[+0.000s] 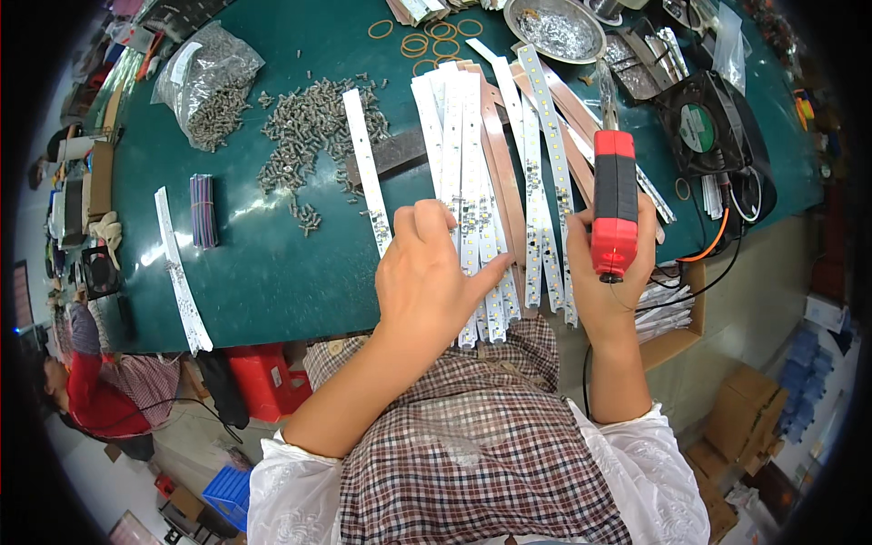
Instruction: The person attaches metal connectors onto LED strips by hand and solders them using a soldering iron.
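While the right grip (610, 304) is clasping the red-and-black soldering gun (615, 195), the left grip (420, 272) is lying over white strips (451, 163) at the counter's near edge (272, 331), whether pinching any I cannot tell, and steadying them clear of the tip (608, 98) seems wise.

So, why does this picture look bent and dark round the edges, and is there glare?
Head view: the fisheye lens curves the green table's outline and leaves black corners; head view again: pale glare streaks the tabletop beside the purple bundle; same view: the white strips look fairly sharp.
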`<state>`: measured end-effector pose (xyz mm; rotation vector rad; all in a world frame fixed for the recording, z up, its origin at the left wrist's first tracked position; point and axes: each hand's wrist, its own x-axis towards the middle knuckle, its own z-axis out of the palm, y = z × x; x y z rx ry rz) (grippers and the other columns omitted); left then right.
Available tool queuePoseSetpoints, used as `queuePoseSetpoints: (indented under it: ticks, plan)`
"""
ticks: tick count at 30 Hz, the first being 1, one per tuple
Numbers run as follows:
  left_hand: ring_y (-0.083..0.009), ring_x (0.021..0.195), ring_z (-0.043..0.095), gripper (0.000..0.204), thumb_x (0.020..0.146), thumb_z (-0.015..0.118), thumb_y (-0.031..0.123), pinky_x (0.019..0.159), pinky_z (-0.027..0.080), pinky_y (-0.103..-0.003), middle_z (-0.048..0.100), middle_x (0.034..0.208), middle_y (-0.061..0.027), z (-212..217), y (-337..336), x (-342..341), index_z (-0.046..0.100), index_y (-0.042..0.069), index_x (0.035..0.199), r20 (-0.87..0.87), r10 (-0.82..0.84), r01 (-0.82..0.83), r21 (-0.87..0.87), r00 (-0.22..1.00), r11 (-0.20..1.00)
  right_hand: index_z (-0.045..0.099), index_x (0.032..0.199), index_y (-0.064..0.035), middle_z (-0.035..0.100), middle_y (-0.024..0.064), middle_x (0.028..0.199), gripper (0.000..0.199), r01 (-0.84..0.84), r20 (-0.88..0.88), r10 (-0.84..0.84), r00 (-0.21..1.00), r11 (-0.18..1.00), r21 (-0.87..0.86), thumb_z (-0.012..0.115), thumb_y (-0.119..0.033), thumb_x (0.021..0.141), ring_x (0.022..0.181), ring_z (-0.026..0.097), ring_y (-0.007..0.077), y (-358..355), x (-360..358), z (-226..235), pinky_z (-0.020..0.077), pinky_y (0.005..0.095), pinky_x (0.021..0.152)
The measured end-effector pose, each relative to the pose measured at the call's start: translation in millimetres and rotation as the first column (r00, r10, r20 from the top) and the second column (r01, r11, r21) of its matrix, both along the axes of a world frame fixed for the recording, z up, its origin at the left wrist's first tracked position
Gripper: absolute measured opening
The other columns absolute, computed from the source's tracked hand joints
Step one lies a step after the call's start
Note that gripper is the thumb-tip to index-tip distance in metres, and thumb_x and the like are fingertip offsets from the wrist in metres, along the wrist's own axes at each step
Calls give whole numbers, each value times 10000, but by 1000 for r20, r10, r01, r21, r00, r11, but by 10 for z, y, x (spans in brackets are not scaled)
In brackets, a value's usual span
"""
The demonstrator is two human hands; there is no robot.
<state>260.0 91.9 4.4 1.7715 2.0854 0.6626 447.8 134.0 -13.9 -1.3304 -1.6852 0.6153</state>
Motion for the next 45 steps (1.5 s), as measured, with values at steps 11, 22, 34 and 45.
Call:
queuePoseSetpoints:
  ticks: [11, 22, 34, 45]
  plan:
    - [-276, 741, 658, 605, 674, 863, 285, 675, 513, -371, 629, 819, -133, -26, 72, 162, 416, 65, 1018, 122, 156, -135, -165, 980, 977, 464, 1223, -16, 597, 30, 904, 489, 46, -71, -46, 996, 999, -10, 689, 93, 802, 768, 580, 67, -14, 115, -104, 480, 211, 686]
    - [-235, 758, 644, 555, 692, 844, 206, 697, 504, -349, 623, 834, -114, -84, 120, 176, 402, 63, 995, 245, 178, -153, -119, 953, 981, 502, 1122, -5, 546, 74, 994, 405, 117, -278, -162, 947, 978, -172, 715, 34, 780, 858, 562, 140, -82, 95, -97, 471, 269, 769]
    - [-256, 740, 646, 515, 720, 815, 131, 660, 501, -361, 603, 830, -137, -144, 204, 152, 374, 56, 976, 345, 137, -110, -97, 928, 989, 451, 1251, -18, 604, 52, 926, 506, 113, -313, -181, 932, 969, -221, 695, 43, 813, 787, 594, 78, -100, 74, -20, 489, 221, 701]
    - [-119, 848, 616, 461, 762, 724, -97, 687, 533, -241, 516, 951, -60, 254, -49, -332, 361, 76, 989, 812, 26, -95, 37, 583, 995, 549, 1158, 16, 588, 18, 995, 351, 359, -188, -394, 900, 913, -196, 689, 54, 839, 881, 564, 80, -159, 120, 137, 462, 234, 784]
